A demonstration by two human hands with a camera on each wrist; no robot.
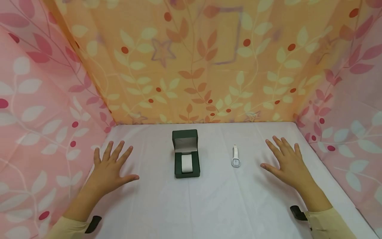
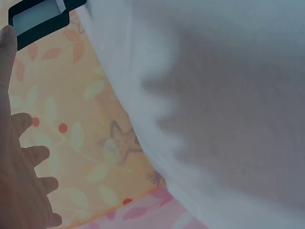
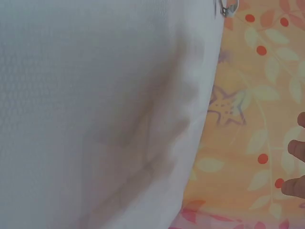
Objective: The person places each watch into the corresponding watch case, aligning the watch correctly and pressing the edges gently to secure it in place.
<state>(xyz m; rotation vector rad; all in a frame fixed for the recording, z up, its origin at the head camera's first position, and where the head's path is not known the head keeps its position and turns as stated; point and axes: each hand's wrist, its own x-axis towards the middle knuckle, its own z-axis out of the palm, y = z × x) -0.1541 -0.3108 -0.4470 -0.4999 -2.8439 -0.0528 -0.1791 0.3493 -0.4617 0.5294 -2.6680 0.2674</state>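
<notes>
A dark green watch box [image 1: 178,166] stands with its lid up near the middle of the table, a white cushion [image 1: 187,164] inside it. To its right lies a white wristwatch [image 1: 235,162], strap pointing away from me. My left hand [image 1: 108,171] is held over the table left of the box, fingers spread and holding nothing. On the other side, right of the watch, my right hand [image 1: 287,166] is spread the same way. Part of the box [image 2: 43,31] shows at the top of the left wrist view, and the watch [image 3: 229,9] peeks in at the top of the right wrist view.
A white cloth [image 1: 215,205] covers the table. Behind it hangs an orange leaf-patterned curtain [image 1: 191,59], with pink patterned curtains [image 1: 35,109] along both sides. Dark wrist devices [image 1: 94,224] sit at both sleeves.
</notes>
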